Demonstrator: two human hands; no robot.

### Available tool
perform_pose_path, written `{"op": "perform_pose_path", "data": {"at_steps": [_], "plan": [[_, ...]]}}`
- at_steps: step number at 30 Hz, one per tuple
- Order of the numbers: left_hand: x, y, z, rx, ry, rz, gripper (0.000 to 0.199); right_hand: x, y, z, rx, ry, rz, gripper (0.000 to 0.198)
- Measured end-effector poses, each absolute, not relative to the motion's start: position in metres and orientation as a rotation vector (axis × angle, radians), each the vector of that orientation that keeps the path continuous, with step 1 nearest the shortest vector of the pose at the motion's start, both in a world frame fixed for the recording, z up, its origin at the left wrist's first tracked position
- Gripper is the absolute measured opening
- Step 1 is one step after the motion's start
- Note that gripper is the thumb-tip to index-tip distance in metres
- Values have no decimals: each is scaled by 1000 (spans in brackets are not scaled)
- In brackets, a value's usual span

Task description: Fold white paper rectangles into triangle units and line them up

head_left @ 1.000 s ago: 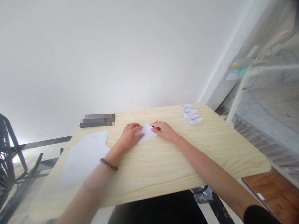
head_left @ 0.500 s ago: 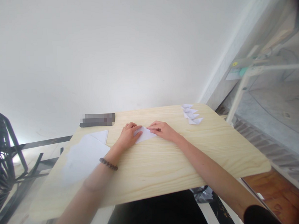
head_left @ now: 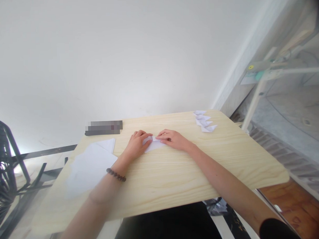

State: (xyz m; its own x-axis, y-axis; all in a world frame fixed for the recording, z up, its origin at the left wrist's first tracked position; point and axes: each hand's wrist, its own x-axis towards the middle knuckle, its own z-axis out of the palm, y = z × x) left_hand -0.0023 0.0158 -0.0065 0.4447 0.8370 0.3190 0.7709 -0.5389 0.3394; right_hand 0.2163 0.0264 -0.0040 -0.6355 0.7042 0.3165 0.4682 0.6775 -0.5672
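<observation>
A small folded sheet of white paper (head_left: 153, 145) lies near the middle of the wooden table (head_left: 161, 182). My left hand (head_left: 138, 144) grips its left side between thumb and fingers; a dark bead bracelet circles that wrist. On the paper's right side, my right hand (head_left: 173, 139) pinches the upper edge with thumb and fingertips. That upper edge is turned down between the two hands. The fingers hide both ends of the paper.
Several folded white paper pieces (head_left: 204, 122) stand in a row at the back right. Loose white sheets (head_left: 91, 167) lie by my left forearm. A dark blurred-out object (head_left: 103, 128) rests at the back left. Behind the table rises a white wall (head_left: 147, 57).
The paper's top point, upright half a second ago, is now folded down into a flat edge. Both hands have stayed almost in place.
</observation>
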Motion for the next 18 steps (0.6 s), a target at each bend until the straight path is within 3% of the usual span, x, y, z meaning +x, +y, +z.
{"op": "perform_pose_path", "data": {"at_steps": [18], "plan": [[-3, 17, -8, 2581, 1420, 697, 30, 216, 28, -6, -890, -2399, 549, 29]]}}
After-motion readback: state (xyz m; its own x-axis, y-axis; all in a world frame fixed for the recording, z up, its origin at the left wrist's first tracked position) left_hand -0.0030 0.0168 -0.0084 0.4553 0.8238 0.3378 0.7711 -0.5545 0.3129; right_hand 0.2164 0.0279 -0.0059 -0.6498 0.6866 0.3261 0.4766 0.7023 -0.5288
